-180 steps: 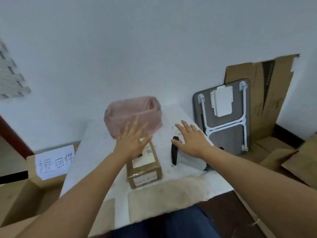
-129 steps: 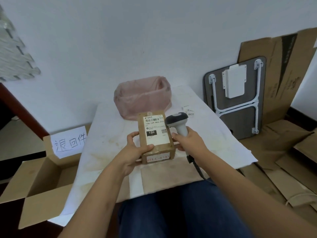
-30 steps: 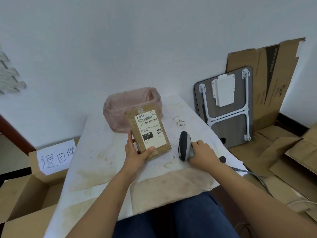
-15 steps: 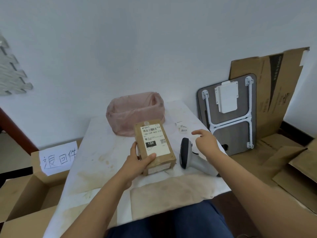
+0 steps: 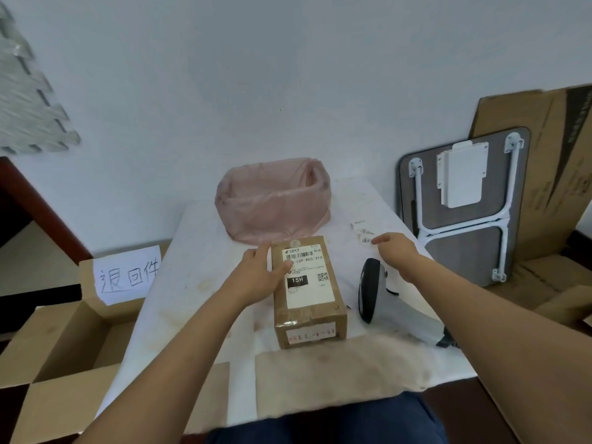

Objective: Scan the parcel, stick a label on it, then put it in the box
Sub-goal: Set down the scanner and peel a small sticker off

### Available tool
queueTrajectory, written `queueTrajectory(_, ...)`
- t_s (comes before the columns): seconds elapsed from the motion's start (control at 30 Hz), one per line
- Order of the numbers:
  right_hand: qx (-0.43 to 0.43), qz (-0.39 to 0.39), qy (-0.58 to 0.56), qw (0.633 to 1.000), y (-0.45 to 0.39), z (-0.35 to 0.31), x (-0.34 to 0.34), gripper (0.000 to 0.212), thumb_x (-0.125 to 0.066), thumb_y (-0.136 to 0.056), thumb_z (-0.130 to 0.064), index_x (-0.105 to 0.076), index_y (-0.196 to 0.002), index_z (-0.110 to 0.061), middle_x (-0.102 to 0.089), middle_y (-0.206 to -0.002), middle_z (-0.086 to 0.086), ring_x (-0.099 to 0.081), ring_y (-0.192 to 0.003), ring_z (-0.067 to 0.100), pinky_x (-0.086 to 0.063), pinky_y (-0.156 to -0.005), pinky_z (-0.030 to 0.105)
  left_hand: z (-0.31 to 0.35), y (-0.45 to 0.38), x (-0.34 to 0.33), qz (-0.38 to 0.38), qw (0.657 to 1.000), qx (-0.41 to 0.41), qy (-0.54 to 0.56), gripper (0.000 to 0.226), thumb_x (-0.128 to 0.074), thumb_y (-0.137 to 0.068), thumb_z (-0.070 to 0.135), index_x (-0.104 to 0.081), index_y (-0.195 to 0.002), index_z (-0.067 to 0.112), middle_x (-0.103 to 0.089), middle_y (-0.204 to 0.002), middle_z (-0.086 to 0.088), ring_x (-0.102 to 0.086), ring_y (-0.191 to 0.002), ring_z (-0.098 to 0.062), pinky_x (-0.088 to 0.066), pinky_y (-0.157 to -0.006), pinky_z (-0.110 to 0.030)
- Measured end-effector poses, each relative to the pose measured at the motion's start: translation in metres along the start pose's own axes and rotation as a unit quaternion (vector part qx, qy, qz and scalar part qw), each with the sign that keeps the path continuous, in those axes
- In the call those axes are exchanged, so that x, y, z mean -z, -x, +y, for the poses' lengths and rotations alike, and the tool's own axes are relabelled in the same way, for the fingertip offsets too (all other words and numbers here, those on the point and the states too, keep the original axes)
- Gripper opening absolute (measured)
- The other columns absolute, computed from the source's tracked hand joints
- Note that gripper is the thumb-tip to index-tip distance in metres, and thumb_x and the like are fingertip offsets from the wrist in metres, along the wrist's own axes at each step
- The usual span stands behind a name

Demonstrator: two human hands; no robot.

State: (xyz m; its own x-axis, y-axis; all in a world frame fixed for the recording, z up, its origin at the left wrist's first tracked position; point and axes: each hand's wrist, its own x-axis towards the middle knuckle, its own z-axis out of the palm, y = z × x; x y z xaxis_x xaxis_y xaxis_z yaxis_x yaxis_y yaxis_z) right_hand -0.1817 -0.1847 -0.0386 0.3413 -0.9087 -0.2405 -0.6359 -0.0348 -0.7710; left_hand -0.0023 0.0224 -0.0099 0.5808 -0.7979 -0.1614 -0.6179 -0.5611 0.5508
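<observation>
The parcel (image 5: 312, 302), a brown carton with a white shipping label on top, lies flat on the white table (image 5: 195, 251). My left hand (image 5: 256, 275) grips its far left edge, thumb on the label. A grey and black scanner (image 5: 373, 290) lies on the table just right of the parcel, with nothing holding it. My right hand (image 5: 395, 251) reaches past the scanner, and its fingertips meet the nearest of the small white labels (image 5: 365, 232) at the table's far right. An open cardboard box (image 5: 61, 344) with a handwritten paper sign (image 5: 128, 274) stands on the floor to the left.
A bin lined with a pink bag (image 5: 272, 200) stands at the back of the table behind the parcel. A folded table (image 5: 461, 206) and flattened cardboard (image 5: 557, 174) lean on the wall at right. My blue-clad lap (image 5: 323, 421) is at the table's near edge.
The parcel has come down from my raised left hand to lie flat on the table. My right hand let go of the scanner and moved far right to the small labels.
</observation>
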Motion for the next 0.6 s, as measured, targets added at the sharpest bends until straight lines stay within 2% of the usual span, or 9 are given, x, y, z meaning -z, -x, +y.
queueTrajectory(0.1, 0.005, -0.006, 0.003, 1.000, -0.012, -0.001, -0.006, 0.049, -0.032, -0.088, 0.002, -0.063, -0.123, -0.011, -0.051, -0.139, 0.012, -0.049, -0.120, 0.030, -0.038, -0.087, 0.027, 0.000, -0.016, -0.001, 0.012, 1.000, -0.010, -0.016, 0.072, -0.045, -0.095, 0.054, -0.022, -0.154, 0.020, -0.022, -0.161, -0.008, -0.033, -0.143, -0.026, -0.031, -0.110, -0.038)
queueTrajectory(0.17, 0.014, -0.009, 0.018, 1.000, -0.018, -0.001, -0.009, 0.048, -0.033, -0.087, 0.003, -0.065, -0.120, -0.010, -0.054, -0.137, 0.011, -0.050, -0.120, 0.030, -0.040, -0.090, 0.027, 0.002, -0.023, -0.003, 0.015, 0.999, -0.017, -0.037, 0.070, -0.045, -0.095, 0.054, -0.024, -0.153, 0.021, -0.023, -0.161, -0.007, -0.037, -0.140, -0.026, -0.034, -0.109, -0.040)
queueTrajectory(0.27, 0.013, 0.012, 0.038, 0.999, -0.025, 0.000, -0.013, 0.037, -0.038, -0.090, 0.001, -0.069, -0.112, 0.001, -0.064, -0.124, 0.016, -0.058, -0.112, 0.036, -0.047, -0.096, 0.037, 0.004, -0.029, -0.003, 0.015, 0.997, -0.031, -0.072, 0.068, -0.046, -0.095, 0.054, -0.026, -0.152, 0.023, -0.026, -0.159, -0.005, -0.044, -0.134, -0.028, -0.039, -0.105, -0.043)
queueTrajectory(0.4, 0.004, 0.049, 0.006, 0.999, -0.031, 0.005, -0.013, 0.032, -0.042, -0.089, -0.003, -0.069, -0.105, 0.008, -0.069, -0.112, 0.023, -0.063, -0.103, 0.039, -0.052, -0.090, 0.044, 0.011, -0.032, 0.000, 0.055, 0.989, -0.063, -0.120, 0.057, -0.047, -0.097, 0.048, -0.034, -0.147, 0.025, -0.036, -0.149, -0.004, -0.053, -0.122, -0.029, -0.048, -0.093, -0.044)
queueTrajectory(0.5, 0.027, 0.063, -0.007, 0.998, -0.026, 0.003, -0.009, 0.034, -0.042, -0.090, -0.003, -0.071, -0.108, 0.002, -0.069, -0.115, 0.017, -0.062, -0.087, 0.033, -0.052, -0.081, 0.037, 0.017, -0.032, 0.001, 0.091, 0.983, -0.107, -0.119, 0.049, -0.049, -0.097, 0.041, -0.041, -0.143, 0.025, -0.041, -0.138, -0.003, -0.055, -0.112, -0.024, -0.050, -0.085, -0.039)
queueTrajectory(0.6, 0.062, 0.086, -0.038, 0.994, -0.016, -0.005, -0.003, 0.041, -0.038, -0.088, 0.001, -0.071, -0.111, -0.005, -0.070, -0.111, 0.014, -0.052, -0.061, 0.019, -0.046, -0.062, 0.027, 0.022, -0.030, 0.003, 0.151, 0.963, -0.165, -0.151, 0.046, -0.052, -0.097, 0.034, -0.047, -0.140, 0.022, -0.046, -0.134, -0.004, -0.049, -0.118, -0.024, -0.044, -0.088, -0.036)
